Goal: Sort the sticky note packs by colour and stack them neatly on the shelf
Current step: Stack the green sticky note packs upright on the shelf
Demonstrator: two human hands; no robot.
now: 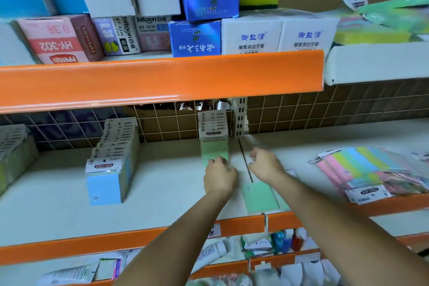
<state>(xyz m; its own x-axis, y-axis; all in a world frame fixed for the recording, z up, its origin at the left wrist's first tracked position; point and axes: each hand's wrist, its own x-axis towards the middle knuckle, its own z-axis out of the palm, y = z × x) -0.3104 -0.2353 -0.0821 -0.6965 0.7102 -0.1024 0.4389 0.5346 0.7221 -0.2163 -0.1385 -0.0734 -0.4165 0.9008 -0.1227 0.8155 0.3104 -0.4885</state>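
A row of green sticky note packs point(214, 144) stands at the back of the middle shelf point(162, 183). My left hand point(219, 175) grips the lower edge of the front green pack, fingers curled onto it. My right hand point(263, 165) hovers just to the right over the shelf joint, fingers loosely curled and holding nothing. One more green pack point(258, 196) lies flat near the front edge, between my forearms. A row of blue sticky note packs point(109, 169) stands upright to the left. Multi-colour packs point(362, 169) lie in a loose pile on the right.
The orange shelf lip point(162, 79) overhangs just above the rows. Boxes of toothpaste and pens fill the upper shelf. A wire grid backs the middle shelf. Yellowish packs point(14, 153) stand at the far left. Tubes and small goods fill the lower shelf.
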